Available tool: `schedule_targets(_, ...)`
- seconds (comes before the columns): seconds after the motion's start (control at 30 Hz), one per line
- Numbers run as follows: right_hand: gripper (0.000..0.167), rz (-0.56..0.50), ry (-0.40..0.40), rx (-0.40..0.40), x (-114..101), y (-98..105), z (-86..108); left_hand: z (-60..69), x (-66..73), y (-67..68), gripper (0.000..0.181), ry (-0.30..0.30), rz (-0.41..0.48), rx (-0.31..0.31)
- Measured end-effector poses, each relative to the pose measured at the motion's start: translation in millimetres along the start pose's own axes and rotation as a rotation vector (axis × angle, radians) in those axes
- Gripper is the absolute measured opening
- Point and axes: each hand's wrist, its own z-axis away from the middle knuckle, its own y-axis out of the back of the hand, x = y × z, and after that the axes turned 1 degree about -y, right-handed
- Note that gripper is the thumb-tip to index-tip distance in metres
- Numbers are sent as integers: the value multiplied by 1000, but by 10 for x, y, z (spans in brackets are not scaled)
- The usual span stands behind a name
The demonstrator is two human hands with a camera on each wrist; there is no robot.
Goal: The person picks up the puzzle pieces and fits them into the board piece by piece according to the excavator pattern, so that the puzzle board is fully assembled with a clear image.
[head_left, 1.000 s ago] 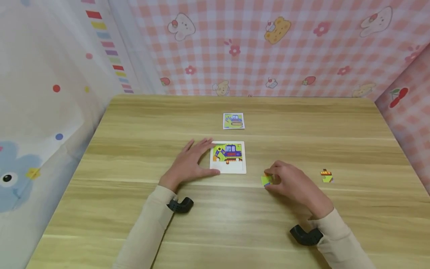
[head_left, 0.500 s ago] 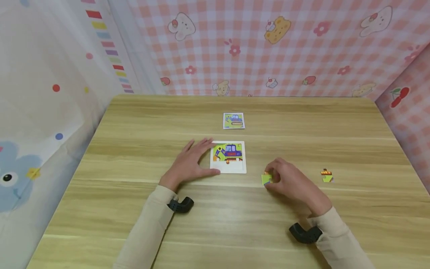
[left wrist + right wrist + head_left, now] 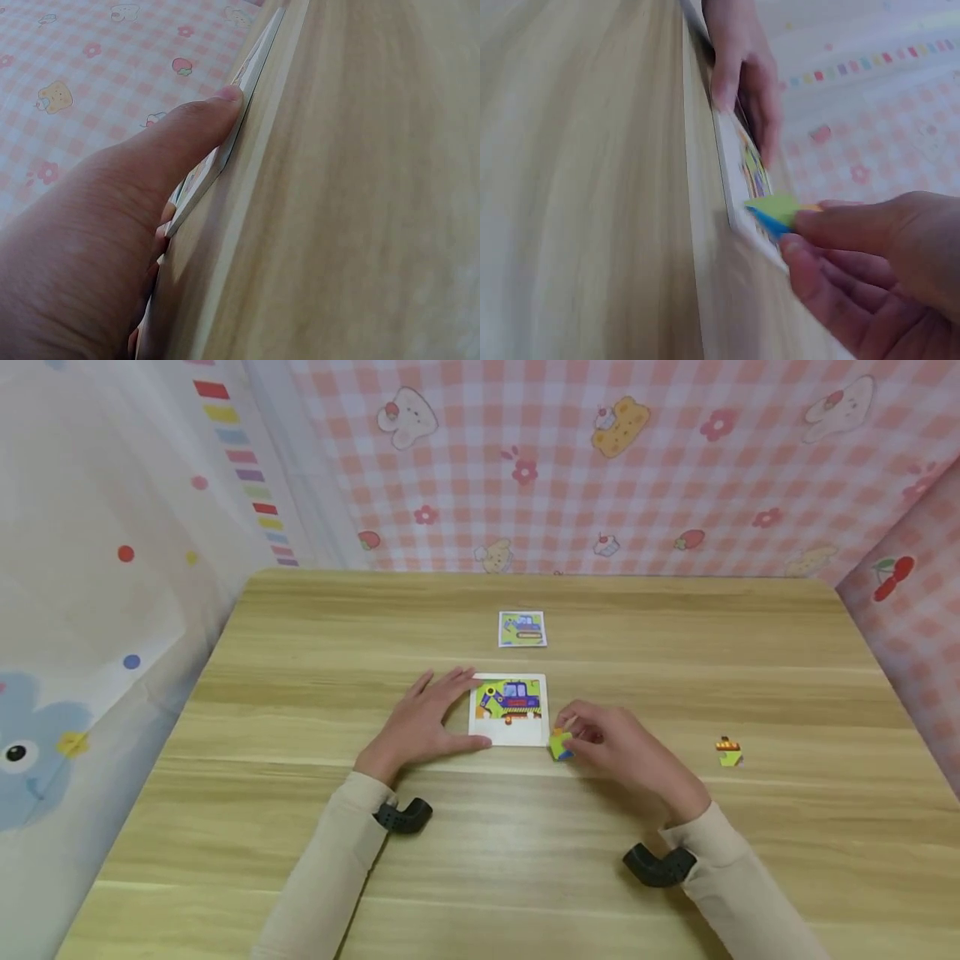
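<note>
My left hand (image 3: 420, 727) lies at the left side of a white puzzle frame (image 3: 510, 734), thumb straight along its near left corner and fingers at its far left corner. In the left wrist view the thumb (image 3: 202, 124) touches the frame's edge. Excavator pieces fill the frame's far part; its near strip shows bare white. Between thumb and fingers, my right hand (image 3: 618, 747) pinches a green puzzle piece (image 3: 560, 745) with a blue edge, tilted, beside the frame's near right corner. In the right wrist view the piece (image 3: 776, 208) overlaps that corner; contact cannot be told.
A small excavator picture card (image 3: 522, 629) lies behind the frame. Loose puzzle pieces (image 3: 729, 753) in green and orange lie to the right on the wooden table (image 3: 480, 877). A pink checked cloth (image 3: 562, 468) hangs behind the table's far edge.
My right hand has moved left with the green puzzle piece, from the open table to the frame's right side, and the piece has tilted. The left hand and frame stay in place.
</note>
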Motion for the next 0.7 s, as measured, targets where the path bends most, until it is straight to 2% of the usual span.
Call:
schedule_targets(0.17,26,-45,28,54,-109,-149,-275,-9,17,8,100,-8,9,-6)
schedule_targets(0.37,22,-176,33,108,-148,-409,-555,-2,5,15,99,-7,14,11)
schedule_targets(0.5,21,-255,12,119,-150,-543,-654,2,-18,15,100,-7,12,10)
schedule_targets(0.7,23,-253,6,145,-166,-616,-690,5,-21,15,99,-13,8,10)
